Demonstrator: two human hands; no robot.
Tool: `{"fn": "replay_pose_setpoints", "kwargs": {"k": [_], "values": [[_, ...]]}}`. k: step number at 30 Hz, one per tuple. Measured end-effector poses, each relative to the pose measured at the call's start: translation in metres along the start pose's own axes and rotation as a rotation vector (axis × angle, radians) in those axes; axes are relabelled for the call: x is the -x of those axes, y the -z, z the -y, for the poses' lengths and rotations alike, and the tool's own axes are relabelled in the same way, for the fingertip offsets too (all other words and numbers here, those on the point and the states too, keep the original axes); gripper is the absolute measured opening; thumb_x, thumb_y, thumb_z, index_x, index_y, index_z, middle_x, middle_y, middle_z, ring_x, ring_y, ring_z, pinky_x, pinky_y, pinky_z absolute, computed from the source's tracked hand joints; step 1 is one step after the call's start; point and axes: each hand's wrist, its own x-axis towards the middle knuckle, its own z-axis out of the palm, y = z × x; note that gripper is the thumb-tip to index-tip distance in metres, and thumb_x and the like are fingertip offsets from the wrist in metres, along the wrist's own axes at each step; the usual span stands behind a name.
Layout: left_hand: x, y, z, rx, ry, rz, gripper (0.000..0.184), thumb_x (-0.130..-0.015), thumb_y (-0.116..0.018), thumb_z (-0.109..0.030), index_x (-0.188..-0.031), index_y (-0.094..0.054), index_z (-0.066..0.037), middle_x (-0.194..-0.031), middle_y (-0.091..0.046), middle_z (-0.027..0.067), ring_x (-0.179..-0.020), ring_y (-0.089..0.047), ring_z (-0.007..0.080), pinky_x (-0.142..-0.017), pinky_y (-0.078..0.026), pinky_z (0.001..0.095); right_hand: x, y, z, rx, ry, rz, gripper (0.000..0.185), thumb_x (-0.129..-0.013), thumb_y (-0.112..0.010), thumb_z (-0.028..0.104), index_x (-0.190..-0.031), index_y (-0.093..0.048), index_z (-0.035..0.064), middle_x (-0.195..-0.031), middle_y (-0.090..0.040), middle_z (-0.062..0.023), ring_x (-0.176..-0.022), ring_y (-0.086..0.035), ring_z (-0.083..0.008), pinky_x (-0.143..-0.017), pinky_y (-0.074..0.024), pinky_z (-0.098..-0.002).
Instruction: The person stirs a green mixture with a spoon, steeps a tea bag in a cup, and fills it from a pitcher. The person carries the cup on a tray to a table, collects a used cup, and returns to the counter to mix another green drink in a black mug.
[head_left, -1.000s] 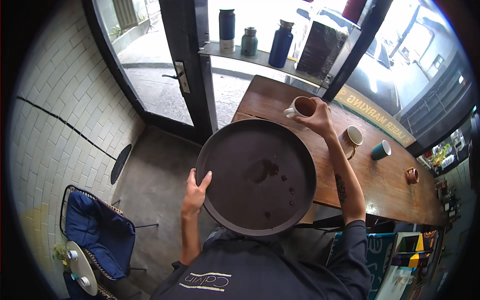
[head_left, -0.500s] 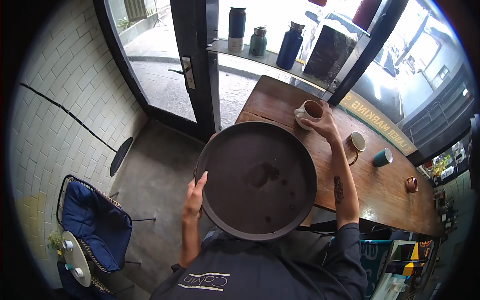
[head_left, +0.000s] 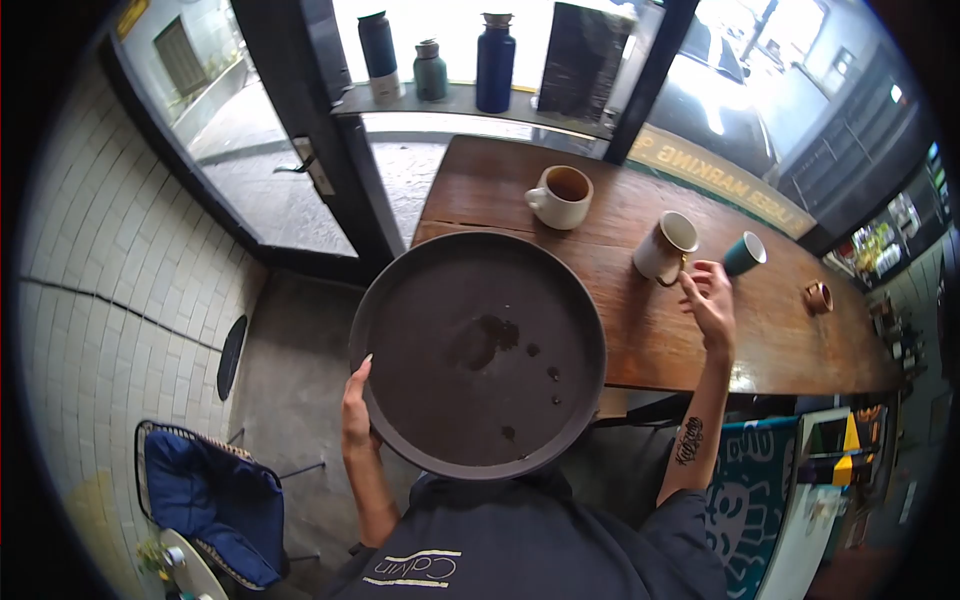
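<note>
Left hand (head_left: pixel 358 415) grips the round dark-brown tray (head_left: pixel 430 400), which obscures the near left corner of the brown wooden tabletop (head_left: pixel 790 350). Right hand (head_left: pixel 709 305), fingers parted, is at the tall white gold-handled mug (head_left: pixel 657 252); contact unclear. A teal cylindrical cup (head_left: pixel 743 256) stands just beyond; a small brown cup (head_left: pixel 820 298) sits toward the right end. The wide cream brown-lined mug (head_left: pixel 557 208), previously held by the right hand, now stands released toward the far left corner.

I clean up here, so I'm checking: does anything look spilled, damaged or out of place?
Yes: the round tray in the left hand has a dark, wet-looking patch near its middle and smaller spots to the right and below. They look like spilled drips.
</note>
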Motion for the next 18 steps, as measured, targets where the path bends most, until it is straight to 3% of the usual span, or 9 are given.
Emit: {"fn": "replay_pose_setpoints", "kwargs": {"k": [3, 5, 7, 8, 9, 15, 18], "values": [[0.005, -0.01, -0.002, 0.026, 0.02, 0.036, 0.047, -0.096, -0.05, -0.031, -0.127, -0.054, 0.003, -0.122, -0.061, 0.0154, -0.107, -0.063, 0.0254, -0.091, -0.051, 0.0348, -0.004, -0.013, -0.025, -0.229, -0.036, 0.205, 0.028, -0.096, -0.061, 0.02, -0.116, -0.057, 0.001, -0.1, -0.064, -0.0097, -0.073, -0.063, -0.014, -0.058, -0.0519, -0.0239], [0.006, -0.012, 0.0, 0.005, 0.035, 0.046, 0.047, -0.095, -0.05, -0.032, -0.128, -0.055, 0.001, -0.123, -0.061, 0.0146, -0.107, -0.062, 0.0255, -0.092, -0.051, 0.0351, 0.001, -0.024, -0.023, -0.367, -0.029, 0.209, 0.021, -0.098, -0.057, 0.02, -0.11, -0.059, 0.0026, -0.1, -0.064, -0.0087, -0.074, -0.064, -0.0139, -0.061, -0.052, -0.0248], [0.005, -0.012, 0.006, 0.035, 0.028, 0.018, 0.047, -0.095, -0.051, -0.032, -0.127, -0.055, 0.001, -0.123, -0.061, 0.0137, -0.108, -0.062, 0.0253, -0.093, -0.05, 0.0351, -0.001, -0.032, -0.022, -0.629, -0.146, 0.197, 0.025, -0.1, -0.054, 0.021, -0.113, -0.059, 0.0, -0.092, -0.064, -0.0085, -0.072, -0.064, -0.0131, -0.06, -0.0519, -0.0251], [0.007, -0.012, 0.007, 0.035, 0.024, 0.014, 0.047, -0.095, -0.051, -0.032, -0.127, -0.055, 0.001, -0.123, -0.061, 0.0137, -0.108, -0.062, 0.0253, -0.093, -0.05, 0.0351, -0.003, -0.035, -0.026, -0.658, -0.174, 0.201, 0.024, -0.101, -0.052, 0.023, -0.108, -0.06, 0.0014, -0.083, -0.061, -0.0032, -0.067, -0.059, -0.0093, -0.058, -0.0486, -0.0232], [0.009, -0.013, 0.009, 0.037, 0.041, 0.026, 0.047, -0.095, -0.051, -0.033, -0.128, -0.055, 0.001, -0.123, -0.061, 0.0135, -0.109, -0.062, 0.0252, -0.093, -0.05, 0.0353, -0.005, -0.037, -0.031, -0.658, -0.172, 0.21, 0.024, -0.101, -0.052, 0.023, -0.108, -0.06, 0.0014, -0.083, -0.061, -0.0032, -0.067, -0.059, -0.0093, -0.058, -0.0486, -0.0232], [0.019, -0.017, 0.025, 0.096, 0.064, 0.03, 0.048, -0.096, -0.051, -0.032, -0.129, -0.053, 0.003, -0.124, -0.061, 0.0136, -0.11, -0.061, 0.0254, -0.095, -0.049, 0.0359, -0.001, -0.05, -0.03, -0.688, -0.186, 0.154, 0.019, -0.101, -0.053, 0.023, -0.089, -0.057, 0.008, -0.068, -0.044, 0.0062, -0.055, -0.039, -0.0027, -0.048, -0.0339, -0.0206], [0.027, -0.023, 0.033, 0.12, 0.018, 0.016, 0.048, -0.099, -0.05, -0.032, -0.13, -0.051, 0.004, -0.125, -0.06, 0.0145, -0.111, -0.061, 0.026, -0.096, -0.049, 0.0365, 0.013, -0.048, -0.013, -0.729, -0.123, 0.202, 0.029, -0.1, -0.057, 0.029, -0.079, -0.052, 0.0096, -0.061, -0.035, 0.0102, -0.05, -0.029, -0.0004, -0.043, -0.022, -0.021]]}}
